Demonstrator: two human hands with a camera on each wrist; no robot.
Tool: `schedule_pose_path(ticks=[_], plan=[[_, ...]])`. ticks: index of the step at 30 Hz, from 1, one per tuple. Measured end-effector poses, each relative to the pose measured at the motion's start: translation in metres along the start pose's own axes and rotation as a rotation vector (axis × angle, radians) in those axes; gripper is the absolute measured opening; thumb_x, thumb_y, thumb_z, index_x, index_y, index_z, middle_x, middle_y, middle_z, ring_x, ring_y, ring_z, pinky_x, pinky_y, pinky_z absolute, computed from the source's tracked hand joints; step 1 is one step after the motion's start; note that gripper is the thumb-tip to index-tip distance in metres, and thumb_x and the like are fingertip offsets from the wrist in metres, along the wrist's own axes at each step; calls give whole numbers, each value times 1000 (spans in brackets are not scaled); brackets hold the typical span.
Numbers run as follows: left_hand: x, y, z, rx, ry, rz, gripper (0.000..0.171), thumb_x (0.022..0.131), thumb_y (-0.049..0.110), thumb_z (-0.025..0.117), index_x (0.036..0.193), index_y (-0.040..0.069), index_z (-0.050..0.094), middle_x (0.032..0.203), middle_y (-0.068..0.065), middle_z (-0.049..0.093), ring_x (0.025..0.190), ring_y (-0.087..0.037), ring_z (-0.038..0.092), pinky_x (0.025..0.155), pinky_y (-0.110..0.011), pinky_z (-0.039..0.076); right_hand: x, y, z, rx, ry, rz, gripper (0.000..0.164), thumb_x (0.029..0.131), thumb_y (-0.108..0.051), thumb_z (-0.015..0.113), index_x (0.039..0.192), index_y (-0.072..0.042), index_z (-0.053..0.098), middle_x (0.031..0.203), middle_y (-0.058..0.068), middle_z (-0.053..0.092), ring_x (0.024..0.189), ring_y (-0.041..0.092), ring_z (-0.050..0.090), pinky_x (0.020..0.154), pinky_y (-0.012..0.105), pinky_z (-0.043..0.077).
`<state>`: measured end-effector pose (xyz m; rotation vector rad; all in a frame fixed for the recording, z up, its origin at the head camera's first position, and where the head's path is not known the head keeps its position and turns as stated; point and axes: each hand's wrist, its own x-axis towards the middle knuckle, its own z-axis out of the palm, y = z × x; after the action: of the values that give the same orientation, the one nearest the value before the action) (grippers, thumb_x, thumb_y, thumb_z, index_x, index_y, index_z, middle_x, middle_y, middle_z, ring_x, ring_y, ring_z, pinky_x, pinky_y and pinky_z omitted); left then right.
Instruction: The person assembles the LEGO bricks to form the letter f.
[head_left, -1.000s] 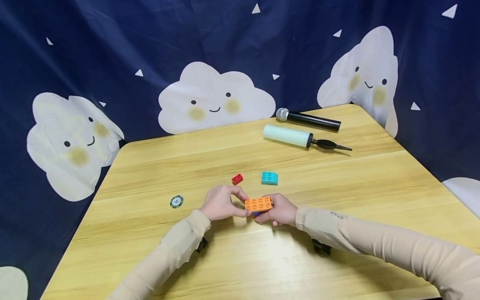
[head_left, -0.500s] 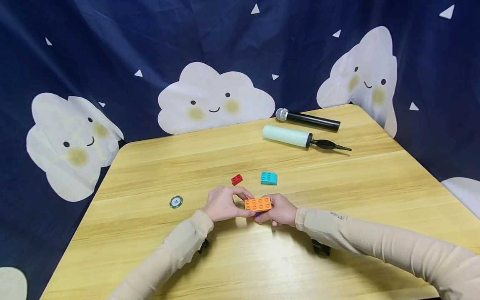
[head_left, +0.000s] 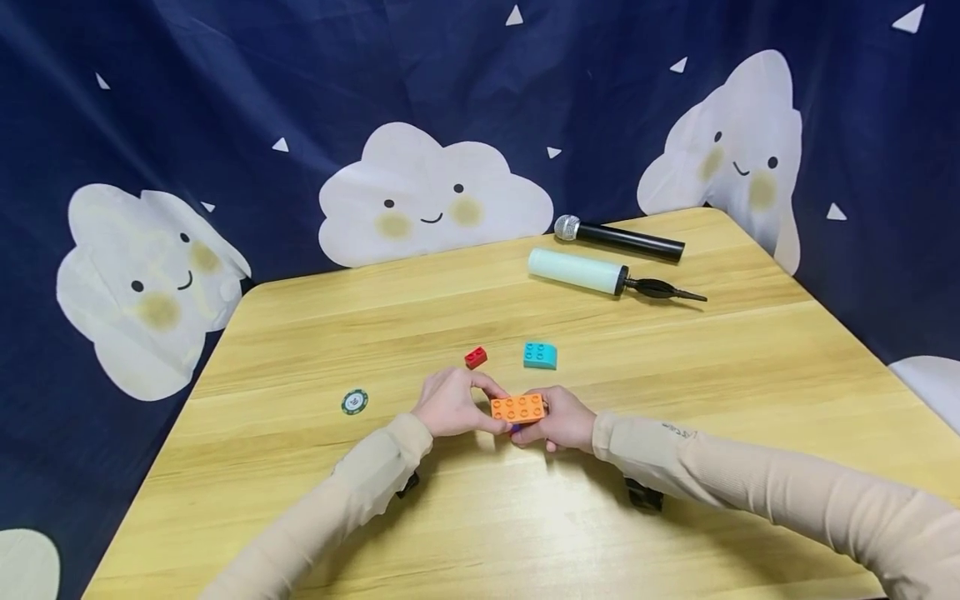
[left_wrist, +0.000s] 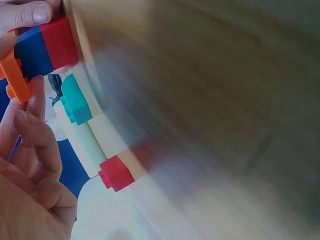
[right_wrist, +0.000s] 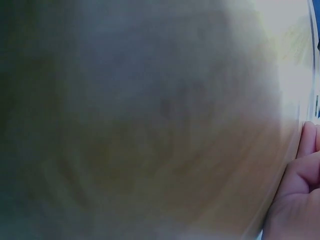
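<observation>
An orange building brick with rows of studs tops a stack in front of me. Beneath it, in the left wrist view, sit a blue brick and a red brick; from above they are mostly hidden. My left hand pinches the orange brick at its left end between thumb and fingers. From the other side my right hand grips the stack, thumb low near the blue brick. Just beyond the hands lie a small red brick and a teal brick with a curved end.
A green-edged poker chip lies left of the hands on the wooden table. Farther back are a pale mint hand pump with a black nozzle and a black microphone. A dark blue cloud-patterned curtain hangs behind.
My left hand has shifted slightly right, its fingers closing in along the orange brick's left end. The right hand and the stack have stayed nearly in place.
</observation>
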<state>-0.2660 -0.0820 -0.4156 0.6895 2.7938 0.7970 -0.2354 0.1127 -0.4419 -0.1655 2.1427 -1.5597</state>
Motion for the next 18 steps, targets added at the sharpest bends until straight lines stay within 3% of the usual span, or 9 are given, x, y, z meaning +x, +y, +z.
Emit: schedule_pose_path(ticks=[7, 14, 18], plan=[[1, 4, 0, 12, -3, 4, 27, 59, 41, 82, 84, 34, 74, 75, 17, 68, 56, -10, 35, 54, -28, 30, -2, 0, -2, 6, 13, 4, 44, 74, -3, 79, 113, 1, 61, 89, 7, 69, 44, 7, 45, 43, 19, 41], [0, 5, -5, 142, -6, 79, 32, 59, 47, 82, 86, 36, 70, 81, 23, 67, 62, -3, 47, 54, -27, 32, -1, 1, 1, 10, 7, -10, 42, 73, -3, 78, 112, 2, 62, 86, 5, 69, 44, 7, 45, 43, 18, 40], [0, 4, -3, 163, -9, 69, 33, 60, 52, 82, 87, 36, 70, 83, 24, 68, 63, -2, 47, 54, -27, 33, -1, 2, 1, 16, -1, -15, 43, 73, -2, 78, 112, 3, 62, 83, 5, 69, 43, 7, 45, 42, 18, 40]])
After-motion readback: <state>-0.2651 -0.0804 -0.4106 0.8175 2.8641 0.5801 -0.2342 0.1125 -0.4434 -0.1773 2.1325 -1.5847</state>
